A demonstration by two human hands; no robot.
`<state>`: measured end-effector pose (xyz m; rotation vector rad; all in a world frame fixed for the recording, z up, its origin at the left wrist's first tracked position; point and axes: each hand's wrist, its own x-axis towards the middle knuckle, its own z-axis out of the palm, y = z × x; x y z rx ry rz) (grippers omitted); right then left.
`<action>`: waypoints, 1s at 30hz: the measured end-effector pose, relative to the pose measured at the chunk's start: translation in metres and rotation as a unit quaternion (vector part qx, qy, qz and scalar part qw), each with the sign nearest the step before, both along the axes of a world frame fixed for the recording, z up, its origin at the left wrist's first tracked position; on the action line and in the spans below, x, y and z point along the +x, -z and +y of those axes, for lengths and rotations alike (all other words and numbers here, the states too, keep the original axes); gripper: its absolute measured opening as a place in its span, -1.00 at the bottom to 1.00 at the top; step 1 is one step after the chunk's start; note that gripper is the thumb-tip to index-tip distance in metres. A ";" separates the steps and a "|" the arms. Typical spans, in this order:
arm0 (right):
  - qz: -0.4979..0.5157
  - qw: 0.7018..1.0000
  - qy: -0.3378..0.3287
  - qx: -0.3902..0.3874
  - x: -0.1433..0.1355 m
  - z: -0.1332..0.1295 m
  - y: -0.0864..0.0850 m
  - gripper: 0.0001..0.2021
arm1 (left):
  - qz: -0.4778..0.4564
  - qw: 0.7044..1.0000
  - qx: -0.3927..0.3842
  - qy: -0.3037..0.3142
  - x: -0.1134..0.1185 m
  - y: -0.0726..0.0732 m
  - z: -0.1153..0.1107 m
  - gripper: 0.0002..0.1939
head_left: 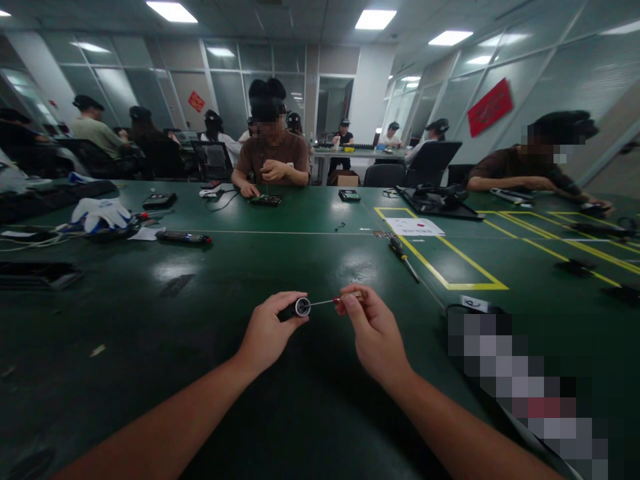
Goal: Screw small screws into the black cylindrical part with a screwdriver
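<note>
The person's left hand [270, 325] grips a dark cylinder [289, 312]; the right hand [373, 327], at three o'clock from it, holds a red-handled screwdriver [354, 295], shaft [323, 303] toward nine o'clock at the cylinder's round end [303, 307]. A yellow-and-black screwdriver [399, 249] lies at one o'clock from the right hand, white gloves [101, 215] at ten o'clock from the left.

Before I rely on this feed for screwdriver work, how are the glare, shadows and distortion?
Head view: ceiling lights burn white; glare whitens the green table beyond the right hand; its near side is dark; walls lean near the edges; lower right is pixelated; detail inside the black cylinder is too small to judge.
</note>
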<state>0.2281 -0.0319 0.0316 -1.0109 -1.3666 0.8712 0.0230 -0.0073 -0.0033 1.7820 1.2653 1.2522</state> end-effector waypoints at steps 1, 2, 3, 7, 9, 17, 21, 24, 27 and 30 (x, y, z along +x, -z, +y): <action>-0.005 1.000 -0.010 -0.003 0.000 -0.001 0.000 -0.82 | 0.000 1.000 0.001 -0.001 0.000 0.000 0.000 -0.63; -0.008 1.000 -0.022 -0.005 0.000 -0.001 0.000 -0.82 | 0.000 1.000 0.002 -0.002 0.000 0.000 0.000 -0.63; -0.007 0.999 -0.036 -0.005 0.001 -0.002 -0.001 -0.82 | 0.000 1.000 0.004 -0.003 0.000 0.000 0.000 -0.63; -0.007 0.998 -0.070 0.004 0.002 -0.005 -0.003 -0.83 | -0.003 1.000 0.003 -0.007 -0.001 0.001 0.001 -0.63; -0.031 0.998 -0.047 0.006 0.001 -0.006 -0.005 -0.76 | 0.001 1.000 0.001 -0.005 0.000 0.001 0.002 -0.62; 0.058 0.997 0.034 -0.036 0.000 0.003 -0.004 -0.81 | 0.017 1.000 0.015 0.007 0.000 -0.002 -0.001 -0.62; 0.077 0.996 0.018 -0.034 0.001 0.006 -0.004 -0.80 | 0.013 1.000 0.008 -0.001 0.001 -0.005 -0.002 -0.63; 0.078 0.996 0.015 -0.033 0.001 0.006 -0.004 -0.79 | 0.011 1.000 0.008 -0.004 0.001 -0.005 -0.001 -0.62; 0.066 0.997 0.018 -0.043 0.001 0.006 -0.003 -0.76 | 0.015 1.000 0.014 -0.002 0.000 -0.003 -0.001 -0.62; 0.082 0.994 0.024 -0.067 0.002 0.008 -0.001 -0.73 | 0.011 1.000 0.016 0.000 -0.001 -0.002 -0.001 -0.62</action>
